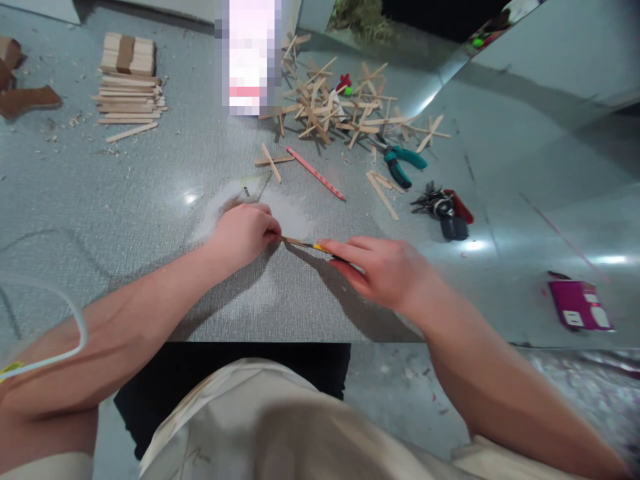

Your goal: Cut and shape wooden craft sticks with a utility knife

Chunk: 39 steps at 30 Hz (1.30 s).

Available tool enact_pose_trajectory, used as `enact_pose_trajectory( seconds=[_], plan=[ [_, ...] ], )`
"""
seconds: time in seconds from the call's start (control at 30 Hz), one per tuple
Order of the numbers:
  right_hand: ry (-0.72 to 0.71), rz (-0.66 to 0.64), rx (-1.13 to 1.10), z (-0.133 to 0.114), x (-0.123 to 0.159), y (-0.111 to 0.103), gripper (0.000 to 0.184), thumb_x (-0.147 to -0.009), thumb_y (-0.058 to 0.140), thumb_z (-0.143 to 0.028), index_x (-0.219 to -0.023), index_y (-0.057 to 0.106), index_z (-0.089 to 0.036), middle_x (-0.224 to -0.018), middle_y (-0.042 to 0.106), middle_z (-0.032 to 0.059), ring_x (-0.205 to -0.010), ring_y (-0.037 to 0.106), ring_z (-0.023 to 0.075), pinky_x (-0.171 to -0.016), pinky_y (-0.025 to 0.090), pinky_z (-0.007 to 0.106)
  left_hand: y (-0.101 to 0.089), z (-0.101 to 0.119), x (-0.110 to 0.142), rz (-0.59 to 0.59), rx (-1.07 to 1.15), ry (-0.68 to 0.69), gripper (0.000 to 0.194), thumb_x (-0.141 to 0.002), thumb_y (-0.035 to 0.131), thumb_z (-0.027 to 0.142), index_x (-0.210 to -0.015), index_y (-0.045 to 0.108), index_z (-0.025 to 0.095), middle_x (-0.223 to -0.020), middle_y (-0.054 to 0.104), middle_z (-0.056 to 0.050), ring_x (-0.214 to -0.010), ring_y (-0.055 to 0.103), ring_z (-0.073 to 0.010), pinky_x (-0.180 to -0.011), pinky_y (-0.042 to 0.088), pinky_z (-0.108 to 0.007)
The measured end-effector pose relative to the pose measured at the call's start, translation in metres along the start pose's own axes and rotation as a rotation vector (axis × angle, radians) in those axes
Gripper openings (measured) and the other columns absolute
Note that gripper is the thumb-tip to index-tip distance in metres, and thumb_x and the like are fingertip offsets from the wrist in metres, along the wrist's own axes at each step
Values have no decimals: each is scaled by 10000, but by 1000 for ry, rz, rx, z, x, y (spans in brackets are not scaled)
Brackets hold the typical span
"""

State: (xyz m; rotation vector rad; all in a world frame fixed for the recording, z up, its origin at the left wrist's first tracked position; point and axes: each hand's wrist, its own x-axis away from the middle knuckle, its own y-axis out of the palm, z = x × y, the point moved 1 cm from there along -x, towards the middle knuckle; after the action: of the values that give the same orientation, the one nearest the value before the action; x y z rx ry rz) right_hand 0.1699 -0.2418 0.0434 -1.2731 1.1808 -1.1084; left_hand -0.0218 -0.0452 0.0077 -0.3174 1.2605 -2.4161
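My left hand (247,230) is closed, its fingertips pinching one end of a thin wooden craft stick (291,240) just above the table. A slim utility knife (323,249) with a yellow and black handle is gripped in my right hand (375,263). Its narrow blade meets the stick between the two hands. Pale dust covers the table around my left hand, and a clear set square (256,187) lies just beyond it. Two crossed craft sticks (271,162) and a pink patterned pencil (316,173) rest farther out.
Crossed stick pieces (325,107) are heaped at the back. To their right are teal-handled pliers (400,163), cut sticks (383,193) and a bunch of keys (443,208). Craft sticks (127,100) are stacked at the left; a purple case (580,305) lies far right.
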Motion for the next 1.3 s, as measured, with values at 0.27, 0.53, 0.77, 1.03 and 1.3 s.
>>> enact_pose_trajectory(
  seconds=[0.27, 0.53, 0.77, 1.03, 1.3],
  plan=[
    [21, 3, 20, -1, 0, 1, 418, -1081, 440, -360, -1354, 748, -284, -800, 721, 47, -625, 597, 173, -570, 320, 304, 1, -2, -1, 7, 16, 9, 217, -865, 664, 149, -906, 859, 235, -937, 772, -43, -850, 681, -197, -761, 490, -317],
    [-4, 27, 155, -14, 1, -4, 419, -1090, 433, -308, -1344, 767, -303, -718, 675, 46, -565, 527, 171, -538, 256, 326, 0, 3, -2, 1, 5, -5, 202, -853, 659, 128, -876, 839, 217, -920, 792, -42, -838, 686, -205, -751, 474, -324],
    [-3, -22, 144, -13, -1, 0, 430, -1059, 459, -259, -1374, 748, -301, -735, 671, 50, -580, 522, 185, -530, 244, 336, -2, 2, -7, -42, 7, 5, 210, -830, 647, 123, -863, 836, 209, -911, 802, -45, -846, 697, -209, -787, 489, -329],
    [26, -108, 159, -14, -5, -7, 449, -1054, 427, -238, -1352, 758, -293, -748, 665, 64, -559, 469, 167, -542, 170, 345, -3, 2, -9, -50, -15, -18, 240, -823, 634, 105, -870, 844, 213, -896, 819, -40, -837, 714, -208, -773, 493, -324],
    [59, -175, 250, -30, -6, -18, 482, -1020, 448, -179, -1396, 731, -283, -740, 654, 56, -535, 443, 152, -546, 117, 338, -2, 2, -8, -84, -63, -23, 228, -865, 644, 121, -922, 846, 210, -937, 822, -31, -873, 713, -183, -802, 496, -291]
  ],
)
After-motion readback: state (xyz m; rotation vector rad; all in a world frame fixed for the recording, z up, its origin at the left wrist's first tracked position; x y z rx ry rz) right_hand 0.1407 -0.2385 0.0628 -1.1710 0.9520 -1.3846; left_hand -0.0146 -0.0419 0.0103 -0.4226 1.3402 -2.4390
